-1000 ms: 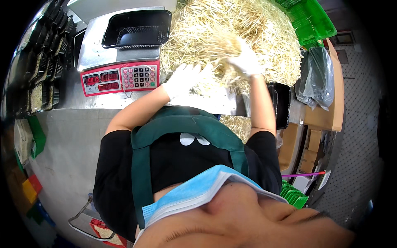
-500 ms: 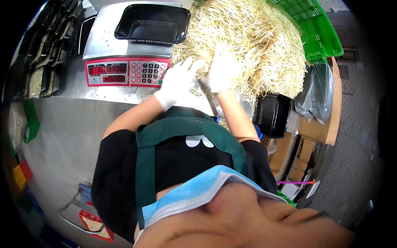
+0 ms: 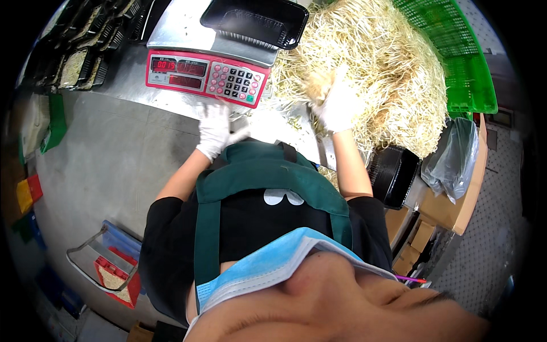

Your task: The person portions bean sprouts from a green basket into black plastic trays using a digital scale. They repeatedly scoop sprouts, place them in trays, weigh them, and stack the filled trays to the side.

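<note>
Left grip (image 3: 214, 130) (loose, empty) now well apart from the right grip (image 3: 340, 107), curled round a sprout clump (image 3: 319, 85).

At three o'clock I see a grey plastic bag (image 3: 451, 157) beside a cardboard box (image 3: 447, 212); at eight o'clock, a red crate (image 3: 133, 292).

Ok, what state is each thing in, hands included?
Scale: on, display lit red
Black tray on scale: open, nothing visible inside
Sprouts: loose heap
Left hand: open, in front of scale
Right hand: at the sprouts, grip unclear
Green crate: beside the heap, tilt unclear
Far-left trays: crowded together, at least one filled
Plastic bag: creased
</note>
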`<state>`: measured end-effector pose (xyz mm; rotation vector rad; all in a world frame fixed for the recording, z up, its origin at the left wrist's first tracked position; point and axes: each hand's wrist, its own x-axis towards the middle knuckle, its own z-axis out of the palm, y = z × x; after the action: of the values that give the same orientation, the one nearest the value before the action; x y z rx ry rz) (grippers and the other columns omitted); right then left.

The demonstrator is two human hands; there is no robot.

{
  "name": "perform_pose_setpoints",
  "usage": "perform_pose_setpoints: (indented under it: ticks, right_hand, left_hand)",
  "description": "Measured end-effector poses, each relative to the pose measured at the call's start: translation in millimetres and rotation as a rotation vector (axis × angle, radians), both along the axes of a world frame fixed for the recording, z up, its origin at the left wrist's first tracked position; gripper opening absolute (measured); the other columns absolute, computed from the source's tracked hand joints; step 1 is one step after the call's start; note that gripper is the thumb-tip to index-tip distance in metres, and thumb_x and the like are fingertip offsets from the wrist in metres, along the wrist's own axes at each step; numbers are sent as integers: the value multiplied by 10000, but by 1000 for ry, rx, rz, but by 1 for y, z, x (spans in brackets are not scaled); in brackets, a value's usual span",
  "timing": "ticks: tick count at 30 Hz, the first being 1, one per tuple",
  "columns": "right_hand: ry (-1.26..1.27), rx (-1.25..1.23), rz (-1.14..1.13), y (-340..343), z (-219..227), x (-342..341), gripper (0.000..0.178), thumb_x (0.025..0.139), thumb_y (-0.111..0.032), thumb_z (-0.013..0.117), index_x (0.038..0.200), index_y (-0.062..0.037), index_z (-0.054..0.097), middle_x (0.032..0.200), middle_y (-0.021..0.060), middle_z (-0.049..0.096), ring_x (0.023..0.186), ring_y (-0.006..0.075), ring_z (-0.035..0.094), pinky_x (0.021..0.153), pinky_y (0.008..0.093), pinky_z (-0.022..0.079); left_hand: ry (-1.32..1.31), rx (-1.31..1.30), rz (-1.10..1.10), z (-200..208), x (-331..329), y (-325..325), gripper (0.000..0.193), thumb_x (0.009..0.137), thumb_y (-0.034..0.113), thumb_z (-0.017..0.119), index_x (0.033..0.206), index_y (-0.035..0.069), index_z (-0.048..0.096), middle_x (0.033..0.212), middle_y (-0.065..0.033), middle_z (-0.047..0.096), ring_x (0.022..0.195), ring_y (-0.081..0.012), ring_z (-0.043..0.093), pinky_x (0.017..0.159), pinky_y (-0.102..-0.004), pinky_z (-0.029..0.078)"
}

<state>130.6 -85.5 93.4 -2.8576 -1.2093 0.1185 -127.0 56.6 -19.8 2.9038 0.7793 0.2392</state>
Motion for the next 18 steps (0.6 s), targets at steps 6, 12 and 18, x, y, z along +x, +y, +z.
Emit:
perform_pose_setpoints:
  ticks: [6,12,18]
  right_hand:
    - [-156,-56,67,1,-7,4,1195,543,-332,864,1430,53,162,1100,232,571,1015,333,562,902,402,450]
    - [139,-59,-157,6,7,23,1230,534,-375,856,1431,69,141,1085,234,598,995,353,590,861,393,487]
    - [-177,-120,-70,19,-16,12,1257,526,-429,862,1429,77,147,1234,209,514,1160,354,473,993,419,359]
  left_hand:
    - [-78,43,-543,-1,98,-40,710,867,465,465,1352,-48,393,1395,-227,394,1331,-343,317,1066,-479,265]
    - [425,-374,-531,114,115,-38,325,832,327,526,926,65,695,937,-137,668,989,-240,616,729,-403,508]
    - [-144,-278,-842,134,85,-4,186,809,268,597,808,95,667,698,-83,645,637,-273,637,607,-377,507]
